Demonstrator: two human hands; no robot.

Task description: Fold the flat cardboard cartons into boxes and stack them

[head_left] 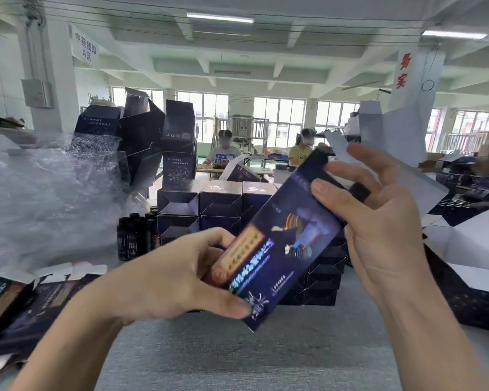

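Boxes (220,204) already folded stand stacked at the far middle of the tabletop (237,356); flat cartons (26,306) lie along its left edge. One carton (288,238) is held tilted above the tabletop's middle, with the left hand (164,277) gripping its lower end and the right hand (378,227) pinching its upper end. Thin printed card like this should be light, glossy and easily creased. It is best held by edges and corners near the score lines, not mid-panel.

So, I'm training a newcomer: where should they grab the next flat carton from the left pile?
Probably by the white end flaps, from the far side: they jut past the pile, whereas its dark panels lie flat and overlapped.
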